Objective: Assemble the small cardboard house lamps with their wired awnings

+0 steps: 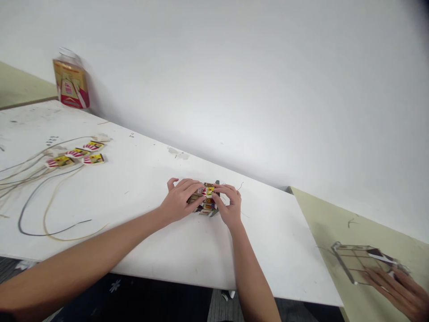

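At the middle of the table, my left hand (179,200) and my right hand (229,203) meet over a small box-like model (209,207) with colourful printed panels. The fingers and thumbs of both hands close from either side on a small printed piece (208,191) with red-and-white stripes and a yellow part. This piece lies against the model's upper face, and I cannot tell whether it is fixed there. My left fingers cover the model's left part. A grey edge of the model shows beside my right fingers.
Several similar striped pieces (93,159) with long thin cords (47,188) lie at the left. A gold-and-red container (71,85) stands by the wall. On the greenish surface at right, another person's hand (398,286) touches a wooden-looking framed model (357,259).
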Demonstrator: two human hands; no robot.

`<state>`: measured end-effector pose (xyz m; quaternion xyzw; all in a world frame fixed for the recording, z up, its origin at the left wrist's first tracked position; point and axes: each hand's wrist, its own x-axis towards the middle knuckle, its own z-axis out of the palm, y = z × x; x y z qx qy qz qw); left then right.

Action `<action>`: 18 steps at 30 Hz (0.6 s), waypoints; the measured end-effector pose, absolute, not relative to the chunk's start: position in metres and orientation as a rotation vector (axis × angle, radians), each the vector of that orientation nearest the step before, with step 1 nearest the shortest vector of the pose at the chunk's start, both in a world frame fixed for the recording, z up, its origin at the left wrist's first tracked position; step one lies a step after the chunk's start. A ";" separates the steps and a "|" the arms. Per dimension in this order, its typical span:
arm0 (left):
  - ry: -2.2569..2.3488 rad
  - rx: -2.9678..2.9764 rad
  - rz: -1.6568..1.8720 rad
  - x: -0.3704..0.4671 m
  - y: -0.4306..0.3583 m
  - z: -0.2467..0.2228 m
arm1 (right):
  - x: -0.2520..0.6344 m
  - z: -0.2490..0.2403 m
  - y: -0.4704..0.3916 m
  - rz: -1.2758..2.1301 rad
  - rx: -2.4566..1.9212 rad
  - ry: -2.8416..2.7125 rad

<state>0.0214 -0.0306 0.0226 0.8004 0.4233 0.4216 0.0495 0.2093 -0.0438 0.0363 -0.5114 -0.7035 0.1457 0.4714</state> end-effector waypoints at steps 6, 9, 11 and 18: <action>1.306 2.438 1.245 0.022 -0.031 0.025 | 0.210 0.031 -0.041 0.444 -1.224 -1.655; 1.311 2.439 1.243 0.022 -0.031 0.025 | 0.210 0.032 -0.040 0.521 -1.265 -1.675; 1.316 2.436 1.251 0.022 -0.031 0.026 | 0.210 0.033 -0.040 0.554 -1.301 -1.705; 1.305 2.440 1.250 0.021 -0.031 0.027 | 0.210 0.044 -0.045 0.532 -1.458 -1.815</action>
